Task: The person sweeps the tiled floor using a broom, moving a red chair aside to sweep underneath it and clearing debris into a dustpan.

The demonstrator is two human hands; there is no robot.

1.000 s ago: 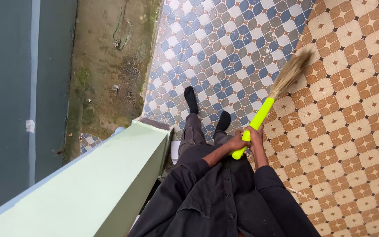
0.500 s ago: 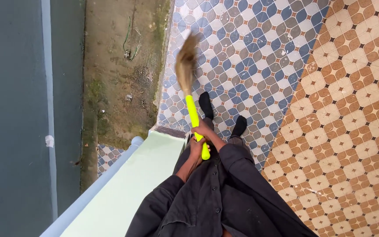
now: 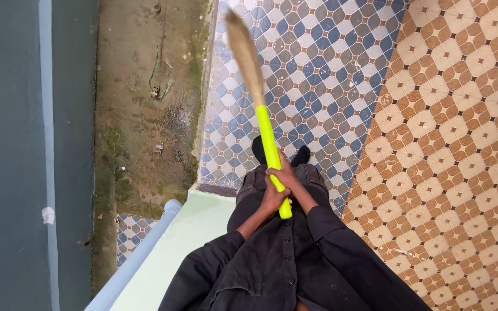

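With our left hand (image 3: 273, 197) and right hand (image 3: 283, 173) wrapped around the neon-yellow broom handle (image 3: 271, 151), we have swung its straw bristles (image 3: 245, 53) from the brown tiles (image 3: 462, 132) across to the blue-grey tiles (image 3: 318, 75).

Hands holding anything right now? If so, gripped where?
Both hands grip a broom by its bright yellow handle: the right hand higher up the handle, the left hand just below it near the butt end. The bristles point away.
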